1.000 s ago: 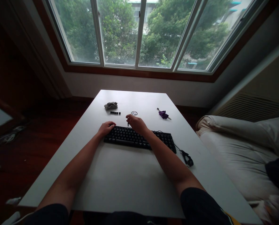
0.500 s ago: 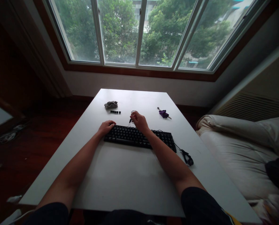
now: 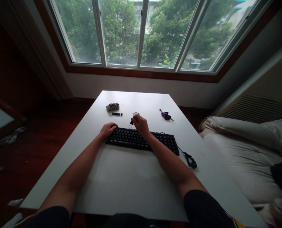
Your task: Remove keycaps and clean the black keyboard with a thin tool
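Observation:
A black keyboard lies across the white table. My left hand is closed around its left end, fingers at the back corner. Over the keyboard's back edge, my right hand pinches a wire keycap puller, its thin prongs pointing down. A small black piece shows by the fingertips; whether it is a keycap or part of the puller, I cannot tell. A thin ring shows just behind the hand. Several black keycaps stand in a row behind the keyboard.
A crumpled grey cloth lies behind the keycaps. Toward the back right is a purple cloth bundle with a thin stick through it. The keyboard's coiled cable rests at the right. A sofa stands beside the table.
My right hand has shifted very slightly, and the small black piece and wire prongs below it show more plainly. The left hand and the keyboard keep their places.

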Motion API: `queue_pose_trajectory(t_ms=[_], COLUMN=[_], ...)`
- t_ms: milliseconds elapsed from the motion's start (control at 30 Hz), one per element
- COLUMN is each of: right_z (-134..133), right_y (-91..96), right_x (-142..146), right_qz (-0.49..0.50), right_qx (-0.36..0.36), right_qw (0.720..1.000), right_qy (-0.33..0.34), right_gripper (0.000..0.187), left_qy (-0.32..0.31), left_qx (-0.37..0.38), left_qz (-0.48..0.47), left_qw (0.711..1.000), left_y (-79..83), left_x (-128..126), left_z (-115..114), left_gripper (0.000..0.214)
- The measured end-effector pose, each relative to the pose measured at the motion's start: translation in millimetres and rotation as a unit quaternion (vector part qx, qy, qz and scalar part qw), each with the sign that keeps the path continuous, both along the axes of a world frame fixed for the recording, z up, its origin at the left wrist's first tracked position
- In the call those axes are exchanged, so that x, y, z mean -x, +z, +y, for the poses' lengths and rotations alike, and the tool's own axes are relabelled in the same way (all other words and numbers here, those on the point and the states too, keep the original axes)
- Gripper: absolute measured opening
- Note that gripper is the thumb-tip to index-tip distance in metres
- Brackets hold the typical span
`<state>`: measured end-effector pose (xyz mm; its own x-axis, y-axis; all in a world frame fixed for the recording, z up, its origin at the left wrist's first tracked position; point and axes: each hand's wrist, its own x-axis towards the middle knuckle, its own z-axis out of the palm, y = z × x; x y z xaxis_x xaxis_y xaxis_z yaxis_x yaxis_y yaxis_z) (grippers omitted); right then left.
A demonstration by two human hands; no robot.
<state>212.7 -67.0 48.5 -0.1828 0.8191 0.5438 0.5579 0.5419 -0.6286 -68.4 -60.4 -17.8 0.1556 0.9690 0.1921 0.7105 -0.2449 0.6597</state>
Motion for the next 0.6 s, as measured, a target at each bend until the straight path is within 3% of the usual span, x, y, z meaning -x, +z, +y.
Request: queue_pose_trajectory(t_ms=[433,600], right_z=[-1.6,4.0], right_y=[5.6,-2.6], right_x=[3.7,1.5], right_qz=[-0.035,-0.037], right_qx=[0.005,0.001], right_qw=[0.999,0.999], right_qy=[0.038,0.032], right_gripper=[0.019,0.019], left_qy=[-0.009,-0.007], left_qx=[-0.012,-0.012], left_qz=[0.007,0.001], left_qw=[1.0,1.0], left_y=[-2.9,-2.8], left_x=[1.6,0.4], left_z=[2.7,2.6], left_gripper=[0.03,0.029])
